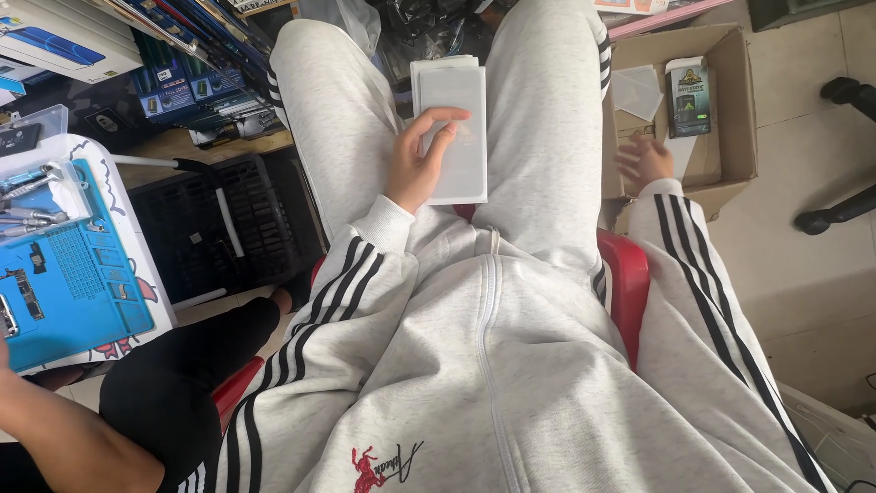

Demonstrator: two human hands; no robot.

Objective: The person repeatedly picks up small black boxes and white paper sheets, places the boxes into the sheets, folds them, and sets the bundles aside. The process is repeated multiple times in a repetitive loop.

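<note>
My left hand (422, 162) holds a stack of white flat packets (452, 128); my right hand (644, 161), blurred, grip indiscernible, reaches into the cardboard box (735, 110).

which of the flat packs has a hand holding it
The white stack on the lap, held by the left hand; the dark pack lies untouched in the cardboard box.

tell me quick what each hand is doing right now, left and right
Left hand: grip closed on a stack of white flat packs on the lap.
Right hand: blurred, at the cardboard box; whether it is open or holding anything cannot be told.
</note>
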